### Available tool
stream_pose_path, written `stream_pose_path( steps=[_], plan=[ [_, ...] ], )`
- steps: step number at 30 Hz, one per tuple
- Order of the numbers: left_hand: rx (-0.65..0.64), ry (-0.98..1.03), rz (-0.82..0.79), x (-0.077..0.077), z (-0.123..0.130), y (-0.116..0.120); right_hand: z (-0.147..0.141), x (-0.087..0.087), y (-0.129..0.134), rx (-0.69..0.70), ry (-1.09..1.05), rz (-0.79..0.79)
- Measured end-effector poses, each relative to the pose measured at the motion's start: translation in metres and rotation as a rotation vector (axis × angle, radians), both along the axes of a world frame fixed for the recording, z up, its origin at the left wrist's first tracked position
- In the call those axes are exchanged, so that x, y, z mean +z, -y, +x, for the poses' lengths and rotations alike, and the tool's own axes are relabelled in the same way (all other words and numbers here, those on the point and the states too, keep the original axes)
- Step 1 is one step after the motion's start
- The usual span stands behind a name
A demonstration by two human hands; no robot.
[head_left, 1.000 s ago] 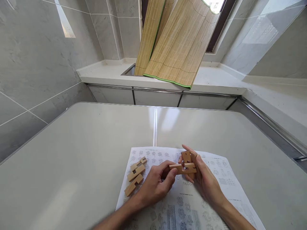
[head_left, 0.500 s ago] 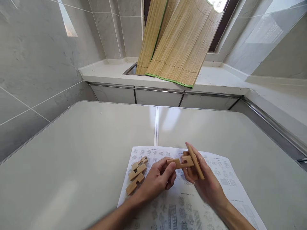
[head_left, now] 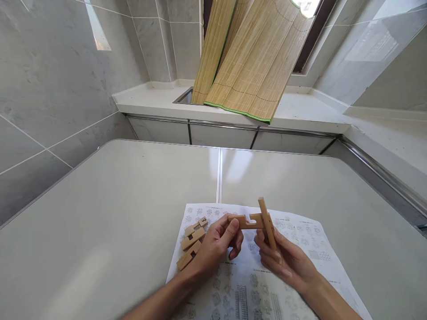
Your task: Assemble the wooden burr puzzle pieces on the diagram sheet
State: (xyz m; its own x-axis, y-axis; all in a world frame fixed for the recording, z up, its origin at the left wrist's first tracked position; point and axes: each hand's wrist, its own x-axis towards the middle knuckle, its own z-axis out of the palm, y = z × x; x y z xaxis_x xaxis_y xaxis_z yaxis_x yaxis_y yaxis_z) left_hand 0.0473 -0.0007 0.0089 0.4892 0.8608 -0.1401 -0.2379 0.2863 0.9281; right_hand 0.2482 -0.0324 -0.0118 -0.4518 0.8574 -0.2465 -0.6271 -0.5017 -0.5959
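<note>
**Left hand point(head_left: 220, 244) and right hand point(head_left: 288, 262) grip crossed wooden pieces above a printed sheet point(head_left: 308, 235)**

The left hand's grip is pinched nearly closed on the left end of a notched wooden bar point(head_left: 248, 225), with the thumb pressed on its near face and the other fingers curled below. The bar lies roughly level, its notch open upward between the two hands. Its right end passes behind a slanting wooden bar point(head_left: 267, 222), which tilts with its top toward the left; whether the two are interlocked cannot be told.

The right hand's grip is closed around the lower part of the slanting bar, fingers bent on its left side; the thumb is partly hidden behind the wood.

Both bars are in the lower middle of the frame, over the sheet, which lies on the pale table point(head_left: 133, 200). Left of the left hand, on the sheet, a block marked 3 point(head_left: 203, 221), a middle block point(head_left: 192, 239) and a lower block point(head_left: 188, 256) form a slanting column. The lower block sits right by the left wrist; contact cannot be told.

At upper centre, a green-edged bamboo blind point(head_left: 250, 66) hangs over the white ledge point(head_left: 150, 98).
</note>
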Motion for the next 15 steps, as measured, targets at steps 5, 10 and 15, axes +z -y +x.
stream_pose_path(
  steps=[5, 10, 15],
  plan=[
    [-0.024, 0.006, -0.006, -0.002, 0.002, 0.001, -0.003, -0.002, 0.002, 0.013, -0.092, -0.021],
    [-0.037, 0.053, -0.023, -0.008, 0.004, 0.001, -0.003, -0.007, 0.0, 0.054, -0.13, -0.009],
    [-0.112, 0.048, 0.005, -0.012, 0.003, 0.002, 0.001, -0.015, -0.002, 0.124, -0.227, 0.034]
  ],
)
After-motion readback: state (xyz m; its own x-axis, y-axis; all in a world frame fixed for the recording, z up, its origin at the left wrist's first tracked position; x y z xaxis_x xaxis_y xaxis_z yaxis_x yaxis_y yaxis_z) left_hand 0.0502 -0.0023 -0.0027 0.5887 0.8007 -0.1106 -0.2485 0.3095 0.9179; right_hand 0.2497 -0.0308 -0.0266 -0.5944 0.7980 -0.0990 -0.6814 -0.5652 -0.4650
